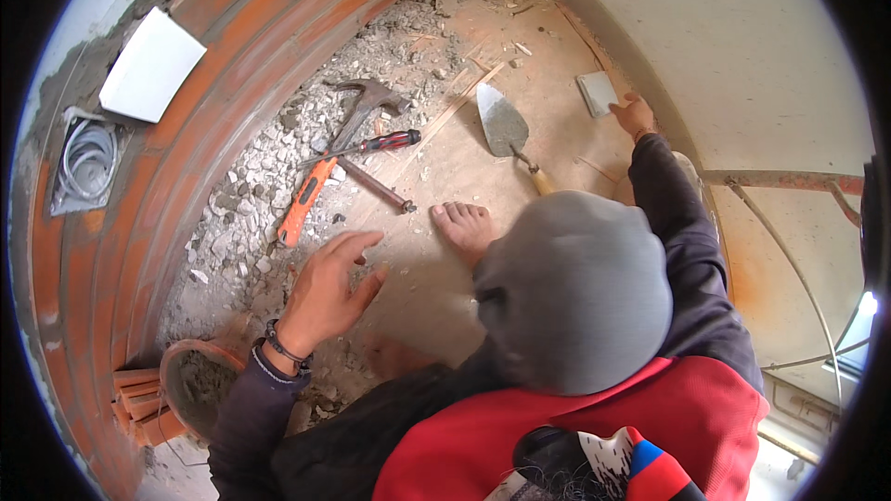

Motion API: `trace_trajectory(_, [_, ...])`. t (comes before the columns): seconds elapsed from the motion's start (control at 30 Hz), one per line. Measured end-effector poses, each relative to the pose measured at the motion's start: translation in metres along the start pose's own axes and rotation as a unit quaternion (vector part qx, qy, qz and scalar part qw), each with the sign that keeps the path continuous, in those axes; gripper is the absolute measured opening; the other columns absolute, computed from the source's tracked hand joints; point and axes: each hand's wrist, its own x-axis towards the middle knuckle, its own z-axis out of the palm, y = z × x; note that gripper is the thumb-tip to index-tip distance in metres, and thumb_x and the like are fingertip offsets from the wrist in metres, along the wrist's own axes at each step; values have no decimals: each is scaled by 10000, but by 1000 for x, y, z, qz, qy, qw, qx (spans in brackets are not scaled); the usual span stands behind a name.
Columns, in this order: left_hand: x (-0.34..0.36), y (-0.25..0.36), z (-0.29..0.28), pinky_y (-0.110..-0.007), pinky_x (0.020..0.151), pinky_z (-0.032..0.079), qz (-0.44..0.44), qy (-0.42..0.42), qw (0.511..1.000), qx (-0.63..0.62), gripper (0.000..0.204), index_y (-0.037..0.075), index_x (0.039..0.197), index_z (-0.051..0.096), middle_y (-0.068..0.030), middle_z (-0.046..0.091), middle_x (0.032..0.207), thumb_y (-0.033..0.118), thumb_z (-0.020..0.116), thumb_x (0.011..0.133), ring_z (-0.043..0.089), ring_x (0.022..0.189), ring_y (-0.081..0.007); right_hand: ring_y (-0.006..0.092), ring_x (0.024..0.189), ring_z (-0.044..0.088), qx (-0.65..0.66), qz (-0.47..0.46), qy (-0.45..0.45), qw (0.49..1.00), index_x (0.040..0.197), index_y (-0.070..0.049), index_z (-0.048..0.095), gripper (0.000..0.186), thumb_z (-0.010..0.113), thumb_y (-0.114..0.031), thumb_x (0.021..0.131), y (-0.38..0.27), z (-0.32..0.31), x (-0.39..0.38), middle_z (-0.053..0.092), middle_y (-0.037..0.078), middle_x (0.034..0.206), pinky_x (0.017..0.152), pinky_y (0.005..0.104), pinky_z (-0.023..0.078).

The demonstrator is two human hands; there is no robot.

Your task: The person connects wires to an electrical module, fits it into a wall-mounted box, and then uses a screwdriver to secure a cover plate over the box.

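My left hand (325, 289) is held above the floor, fingers loosely bent and apart, with nothing in them. Near its fingertips lie an orange-handled tool (306, 204), a rusty metal rod (373, 183), a red-and-black screwdriver (390, 140) and a claw hammer (364, 109). Stretched out to the far right, my right hand (634, 117) has its fingers at the corner of a small white square plate (594, 95); their grip is partly hidden. Between the hands a pointing trowel (502, 121) with a wooden handle rests on the floor. A grey cap covers part of the view below it.
Broken rubble (246, 195) is heaped along the brick wall (139, 223) on the left. A mortar-stained bucket (200, 380) stands beside stacked bricks (139, 404). An open wall box with coiled cable (90, 160) sits below a white panel (153, 65). A pale wall (724, 46) bounds the right.
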Motion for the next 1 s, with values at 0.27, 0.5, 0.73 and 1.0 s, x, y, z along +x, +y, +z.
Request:
trace_trajectory(0.27, [-8,-22,-4,-437,871,519,-49,-7,998,50,411,11,1255,615,-198,658,1155,178,719,894,657,1004,-347,378,1300,549,30,77,-59,995,1488,48,375,1145,867,-561,654,-27,27,26,560,285,1381,1100,388,426])
trace_trajectory(0.5, [-13,-32,-6,-425,861,521,-118,-4,992,34,408,18,1259,616,-187,661,1170,207,716,912,664,995,-326,370,1277,565,-23,85,-119,989,1450,66,414,1108,870,-538,641,-13,52,48,558,275,1385,1060,400,460])
trace_trajectory(0.73, [2,-27,-13,-418,876,521,-122,7,991,61,401,21,1262,618,-188,670,1158,237,694,933,668,1009,-323,357,1207,613,38,50,-89,994,1362,76,529,976,886,-437,612,-35,26,37,594,266,1334,982,391,501])
trace_trajectory(1.0, [19,-17,-18,-414,863,539,-140,15,990,12,450,-26,1265,603,-203,678,1171,278,684,942,691,1006,-323,389,1201,556,131,-193,58,971,1311,154,496,1015,901,-450,603,-160,-33,-41,567,304,1265,995,436,481])
